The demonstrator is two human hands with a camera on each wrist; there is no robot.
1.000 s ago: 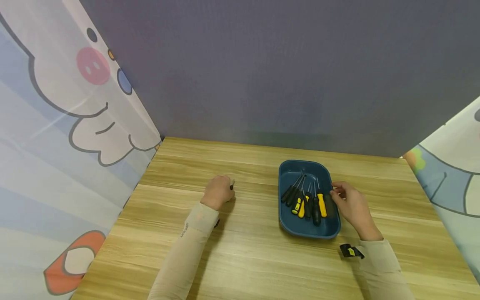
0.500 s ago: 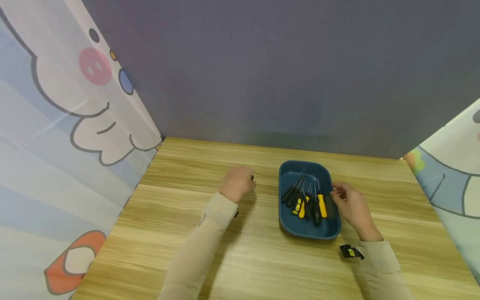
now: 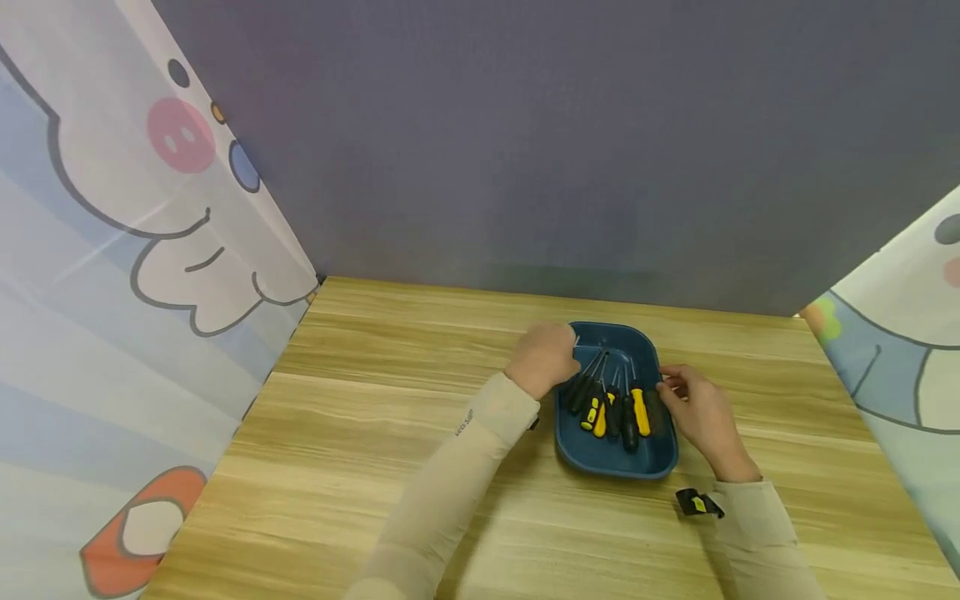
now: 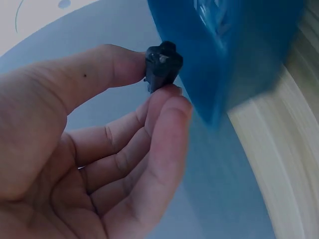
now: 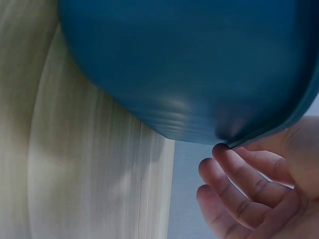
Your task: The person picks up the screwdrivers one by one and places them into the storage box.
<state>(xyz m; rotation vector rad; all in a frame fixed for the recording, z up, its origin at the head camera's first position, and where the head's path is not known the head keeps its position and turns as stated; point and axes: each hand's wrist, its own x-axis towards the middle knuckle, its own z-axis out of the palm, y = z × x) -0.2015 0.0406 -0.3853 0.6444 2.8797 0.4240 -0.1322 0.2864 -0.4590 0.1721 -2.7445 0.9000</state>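
Note:
A blue tray (image 3: 609, 463) sits on the wooden table and holds several black-and-yellow screwdrivers (image 3: 615, 408). My left hand (image 3: 564, 350) hovers at the tray's left rim and pinches a small dark tool (image 4: 163, 64) between thumb and forefinger; a thin metal tip sticks out past the fingers. In the left wrist view the tray's wall (image 4: 234, 50) is right beside that tool. My right hand (image 3: 675, 390) holds the tray's right rim. Its fingers (image 5: 239, 189) curl under the tray's edge (image 5: 189, 64).
The wooden table (image 3: 420, 467) is walled by a grey panel (image 3: 570, 150) at the back and cartoon-print curtains (image 3: 112, 275) at both sides. A small black-and-yellow strap piece (image 3: 697, 503) shows at my right wrist.
My left hand has carried the small dark tool rightward across the table, from the middle to the tray's left rim. The right hand and the tray have stayed in place.

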